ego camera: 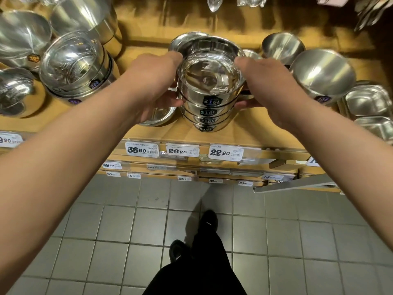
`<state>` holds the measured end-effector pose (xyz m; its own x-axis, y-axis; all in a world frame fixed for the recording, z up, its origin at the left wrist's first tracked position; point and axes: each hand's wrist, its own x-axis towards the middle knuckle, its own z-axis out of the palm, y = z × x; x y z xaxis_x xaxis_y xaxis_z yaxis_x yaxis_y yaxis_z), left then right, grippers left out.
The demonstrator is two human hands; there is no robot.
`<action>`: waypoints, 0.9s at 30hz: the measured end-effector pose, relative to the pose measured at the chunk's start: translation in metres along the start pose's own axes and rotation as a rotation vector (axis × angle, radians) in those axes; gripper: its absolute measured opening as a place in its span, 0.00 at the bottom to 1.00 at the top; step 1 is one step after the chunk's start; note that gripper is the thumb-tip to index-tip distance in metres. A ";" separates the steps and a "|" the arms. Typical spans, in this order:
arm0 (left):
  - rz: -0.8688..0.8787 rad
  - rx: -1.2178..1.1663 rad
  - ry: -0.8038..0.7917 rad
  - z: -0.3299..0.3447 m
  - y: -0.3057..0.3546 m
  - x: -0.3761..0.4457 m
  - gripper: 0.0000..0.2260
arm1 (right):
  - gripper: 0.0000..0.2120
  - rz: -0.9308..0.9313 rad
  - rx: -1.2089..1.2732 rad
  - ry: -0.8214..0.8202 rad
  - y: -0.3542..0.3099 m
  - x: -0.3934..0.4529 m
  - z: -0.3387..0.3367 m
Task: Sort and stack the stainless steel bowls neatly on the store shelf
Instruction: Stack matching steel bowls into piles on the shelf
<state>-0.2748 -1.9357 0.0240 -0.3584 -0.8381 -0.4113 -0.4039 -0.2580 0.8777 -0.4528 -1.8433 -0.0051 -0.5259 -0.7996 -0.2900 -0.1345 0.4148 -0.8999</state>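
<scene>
Fingers of left hand (pixel 153 86) and right hand (pixel 268 90) curl around nested bowl stack (pixel 209 99) on shelf (pixel 244 135).

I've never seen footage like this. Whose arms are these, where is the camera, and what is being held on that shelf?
There is no machine here: a person wears a camera on the head, looking down past both bare arms. The left hand and right hand take a grip on either side of a stack of steel bowls labelled 316L, standing on a wooden shelf. More bowls sit left and right. Price tags line the shelf edge; below are the tiled floor and the person's dark shoes.
</scene>
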 end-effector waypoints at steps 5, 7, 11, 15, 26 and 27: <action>0.083 0.104 0.083 -0.001 -0.001 -0.002 0.14 | 0.11 -0.039 0.010 -0.006 -0.003 -0.009 -0.004; 0.110 0.105 0.106 0.000 -0.001 -0.003 0.12 | 0.11 -0.060 0.005 -0.018 -0.004 -0.011 -0.006; -0.020 -0.068 0.029 -0.003 0.001 -0.004 0.14 | 0.16 0.054 0.108 0.000 0.003 -0.023 -0.012; -0.174 -0.168 -0.048 -0.008 -0.009 -0.008 0.21 | 0.07 0.234 0.270 -0.020 0.013 -0.039 -0.016; -0.271 -0.323 -0.133 0.006 0.000 -0.011 0.20 | 0.08 0.261 0.363 -0.160 -0.010 -0.043 0.007; -0.277 -0.323 -0.130 0.006 0.000 -0.009 0.20 | 0.08 0.260 0.372 -0.155 -0.009 -0.041 0.008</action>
<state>-0.2768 -1.9260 0.0265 -0.3851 -0.6543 -0.6508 -0.2233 -0.6182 0.7536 -0.4229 -1.8176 0.0127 -0.3671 -0.7567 -0.5410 0.3097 0.4490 -0.8382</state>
